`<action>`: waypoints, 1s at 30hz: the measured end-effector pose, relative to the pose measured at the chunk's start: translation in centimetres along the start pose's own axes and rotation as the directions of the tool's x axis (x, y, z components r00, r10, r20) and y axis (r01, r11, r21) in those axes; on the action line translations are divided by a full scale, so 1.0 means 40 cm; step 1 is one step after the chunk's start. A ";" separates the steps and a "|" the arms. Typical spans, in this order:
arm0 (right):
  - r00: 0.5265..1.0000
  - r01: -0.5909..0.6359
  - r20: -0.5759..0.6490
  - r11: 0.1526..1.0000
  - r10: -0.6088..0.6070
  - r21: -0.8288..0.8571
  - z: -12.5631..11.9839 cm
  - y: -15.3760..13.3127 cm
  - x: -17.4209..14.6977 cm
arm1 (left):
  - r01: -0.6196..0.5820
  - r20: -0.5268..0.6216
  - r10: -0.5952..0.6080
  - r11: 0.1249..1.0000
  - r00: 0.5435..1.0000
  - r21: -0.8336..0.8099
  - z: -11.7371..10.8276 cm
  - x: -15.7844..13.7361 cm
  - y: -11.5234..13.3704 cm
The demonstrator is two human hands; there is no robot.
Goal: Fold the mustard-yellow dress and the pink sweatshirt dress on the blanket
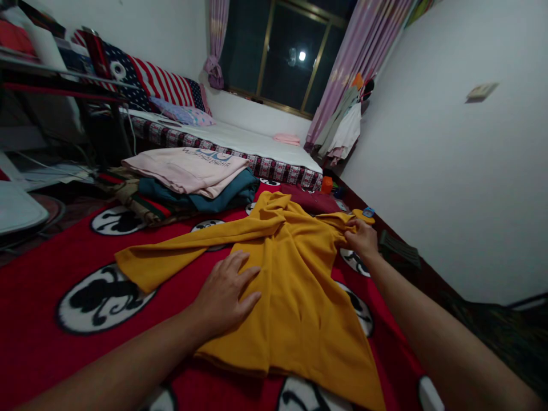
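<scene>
Head view. Left hand [231, 291]: released, fingers loosely spread, palm down at the left side of the yellow top [299, 302]; whether the palm presses on the cloth cannot be told. Right hand [363, 237]: fingers closed in a pinch on the top's sleeve at the right, cloth bunched at the fingertips.

Edges and room: the red blanket [29, 319] lies bare from the outstretched left sleeve [158, 262] down to the lower left. Right of the top, a narrower strip of blanket, then a dark gap before the wall [454, 182]. Beyond the collar, a maroon garment [310, 200] lies near; a pile of folded clothes [188, 174] sits to the upper left.

Yellow top: flat on the blanket, collar away from the person, hem near. Left sleeve straight out sideways; creases fan across the chest; hem flares at lower right.
</scene>
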State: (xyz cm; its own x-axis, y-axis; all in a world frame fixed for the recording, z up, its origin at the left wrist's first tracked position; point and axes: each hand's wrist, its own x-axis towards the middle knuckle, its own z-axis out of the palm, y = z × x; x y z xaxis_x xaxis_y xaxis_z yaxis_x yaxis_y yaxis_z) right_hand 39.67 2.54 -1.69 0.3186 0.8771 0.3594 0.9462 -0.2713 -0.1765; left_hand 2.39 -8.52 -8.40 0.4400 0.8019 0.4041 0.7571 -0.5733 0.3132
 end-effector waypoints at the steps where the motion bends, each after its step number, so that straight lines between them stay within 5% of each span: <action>1: 0.999 -0.023 0.034 0.998 0.025 -0.059 -0.006 0.011 0.006 | -0.002 -0.004 0.002 1.000 1.000 -0.002 0.000 0.000 0.000; 3: 0.997 -0.022 0.068 0.981 0.035 -0.193 -0.009 0.016 0.013 | 0.000 -0.011 0.000 1.000 1.000 -0.010 0.001 0.001 0.001; 7: 0.980 0.096 -0.148 0.971 -0.130 -0.220 0.015 -0.045 0.025 | -0.005 -0.009 0.004 1.000 1.000 -0.031 0.000 0.003 0.001; 15: 0.975 0.027 0.222 0.996 -0.007 -0.087 0.121 -0.154 0.109 | 0.013 -0.001 -0.013 0.997 1.000 -0.071 -0.009 0.005 0.003; 22: 0.996 -0.017 0.086 0.996 0.025 -0.091 0.054 -0.166 0.245 | 0.035 0.017 -0.033 0.995 0.999 -0.094 -0.009 0.008 0.000; 26: 0.996 0.079 0.032 0.996 -0.080 0.041 0.079 -0.164 0.211 | 0.038 0.002 -0.038 0.992 0.999 -0.119 -0.006 0.007 -0.006; 30: 0.988 0.153 0.006 0.979 -0.155 0.132 0.115 -0.134 0.086 | 0.071 -0.040 -0.082 0.972 0.996 -0.225 -0.009 0.012 -0.012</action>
State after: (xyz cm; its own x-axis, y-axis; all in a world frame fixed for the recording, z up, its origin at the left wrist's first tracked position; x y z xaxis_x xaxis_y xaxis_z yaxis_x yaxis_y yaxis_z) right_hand 35.42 8.86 -3.73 0.1676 0.9111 0.3766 0.9677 -0.0791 -0.2392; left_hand 2.07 -7.92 -8.03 0.3573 0.8387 0.4110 0.6580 -0.5383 0.5265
